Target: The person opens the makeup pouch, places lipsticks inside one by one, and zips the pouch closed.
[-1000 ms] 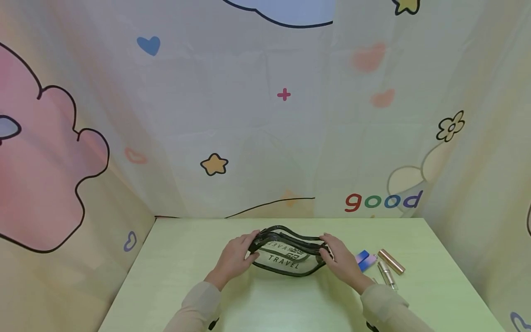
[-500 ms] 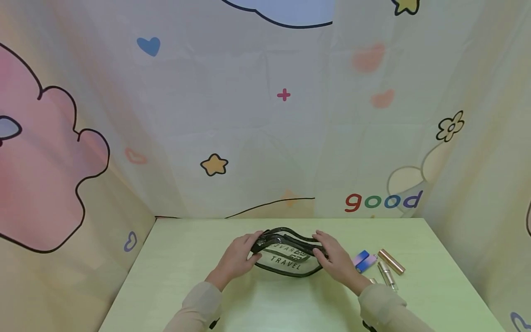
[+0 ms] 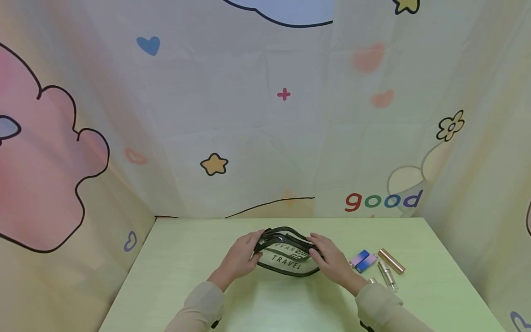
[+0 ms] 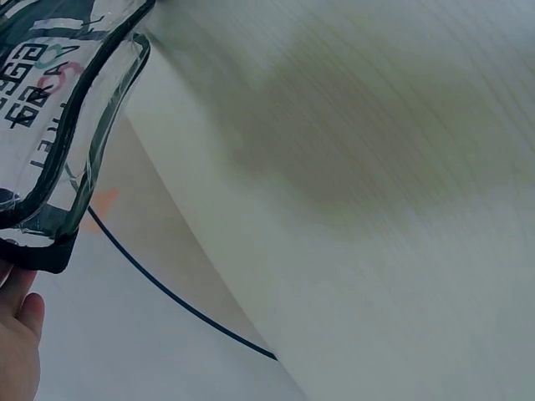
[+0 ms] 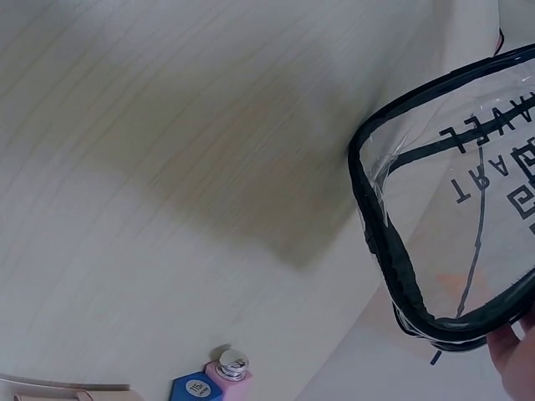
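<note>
Clear, black-edged pouch (image 3: 286,264): near panel is reading "TRAVEL" in dark capitals. Reversed letters are showing through from behind, partly cut off; angular block characters are sitting close by, not resolving into anything readable. Backdrop cloth (image 3: 249,124): lower right is carrying "good" (image 3: 383,201) in multicoloured lowercase; a pink plus sign (image 3: 284,94) is standing higher up. Right wrist view: blue hexagonal item (image 5: 180,392) is bearing a round pale label, print too small.

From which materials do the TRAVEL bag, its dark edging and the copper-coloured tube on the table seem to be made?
TRAVEL bag: probably clear, glossy plastic film; it is see-through and glints at creases.
Dark edging: perhaps vinyl, given its slight sheen, though fabric tape is possible.
Copper-coloured tube: smooth metal or metal-coated plastic; its metallic sheen does not settle which.
</note>
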{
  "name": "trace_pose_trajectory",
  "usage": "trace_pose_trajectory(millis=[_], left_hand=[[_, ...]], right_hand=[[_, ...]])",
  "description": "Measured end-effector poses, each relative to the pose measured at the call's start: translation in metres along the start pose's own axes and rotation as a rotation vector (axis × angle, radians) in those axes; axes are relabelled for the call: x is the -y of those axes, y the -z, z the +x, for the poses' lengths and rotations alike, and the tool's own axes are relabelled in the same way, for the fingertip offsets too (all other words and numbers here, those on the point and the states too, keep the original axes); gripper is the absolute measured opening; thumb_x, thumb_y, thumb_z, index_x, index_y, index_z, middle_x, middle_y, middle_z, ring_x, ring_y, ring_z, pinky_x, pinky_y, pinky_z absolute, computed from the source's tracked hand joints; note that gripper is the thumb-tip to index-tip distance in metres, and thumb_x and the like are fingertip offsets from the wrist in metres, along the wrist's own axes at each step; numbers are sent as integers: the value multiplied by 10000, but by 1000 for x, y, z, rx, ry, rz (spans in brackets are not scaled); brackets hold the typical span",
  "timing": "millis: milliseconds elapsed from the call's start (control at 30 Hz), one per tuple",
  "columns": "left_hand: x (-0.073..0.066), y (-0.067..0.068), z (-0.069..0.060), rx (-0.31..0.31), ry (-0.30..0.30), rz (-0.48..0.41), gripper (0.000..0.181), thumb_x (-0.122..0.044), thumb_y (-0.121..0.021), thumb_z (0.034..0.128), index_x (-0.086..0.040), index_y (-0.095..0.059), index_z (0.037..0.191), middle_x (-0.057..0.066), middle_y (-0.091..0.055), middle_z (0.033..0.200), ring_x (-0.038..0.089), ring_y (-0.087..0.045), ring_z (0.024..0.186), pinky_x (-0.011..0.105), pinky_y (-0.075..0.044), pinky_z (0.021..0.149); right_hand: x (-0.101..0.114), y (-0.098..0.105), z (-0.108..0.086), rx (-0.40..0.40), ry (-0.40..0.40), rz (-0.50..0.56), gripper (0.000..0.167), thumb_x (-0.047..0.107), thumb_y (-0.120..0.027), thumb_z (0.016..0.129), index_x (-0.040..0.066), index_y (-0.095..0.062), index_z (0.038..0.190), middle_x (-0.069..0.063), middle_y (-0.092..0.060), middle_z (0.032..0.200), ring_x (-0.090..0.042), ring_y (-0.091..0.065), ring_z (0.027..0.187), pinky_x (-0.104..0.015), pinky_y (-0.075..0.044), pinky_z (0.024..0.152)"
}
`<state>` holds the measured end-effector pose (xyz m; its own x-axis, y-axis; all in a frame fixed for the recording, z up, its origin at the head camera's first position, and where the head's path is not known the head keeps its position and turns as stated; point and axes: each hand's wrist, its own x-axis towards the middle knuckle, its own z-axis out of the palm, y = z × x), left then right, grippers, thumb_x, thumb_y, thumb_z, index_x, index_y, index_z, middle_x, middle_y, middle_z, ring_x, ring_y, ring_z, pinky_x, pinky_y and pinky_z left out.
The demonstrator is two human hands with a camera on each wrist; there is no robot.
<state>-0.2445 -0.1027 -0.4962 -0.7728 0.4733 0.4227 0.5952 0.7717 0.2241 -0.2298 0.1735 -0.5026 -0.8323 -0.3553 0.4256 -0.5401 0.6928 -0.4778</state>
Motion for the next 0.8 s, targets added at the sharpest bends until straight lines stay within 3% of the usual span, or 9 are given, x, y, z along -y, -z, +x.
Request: trace_pose_trajectory(millis=[433, 800], left_hand=[[-1, 0, 2, -28, -41, 2, 579, -206, -629, 791, -77, -402, 1308, 57, -548, 1184, 213, -533, 1069, 338, -431, 914], [-8, 4, 3, -72, -92, 5, 580, -168, -652, 764, -61, -433, 1290, 65, -563, 1159, 219, -545, 1044, 338, -437, 905]], right_hand=[[7, 8, 8, 15, -10, 20, 352, 226, -475, 899, 83, -524, 1217, -125, -454, 1316, -301, -408, 1211, -504, -365, 943], [24, 16, 21, -7, 92, 38, 362, 177, -509, 877, 76, -521, 1224, -120, -453, 1314, -299, -419, 1201, -490, -381, 936]])
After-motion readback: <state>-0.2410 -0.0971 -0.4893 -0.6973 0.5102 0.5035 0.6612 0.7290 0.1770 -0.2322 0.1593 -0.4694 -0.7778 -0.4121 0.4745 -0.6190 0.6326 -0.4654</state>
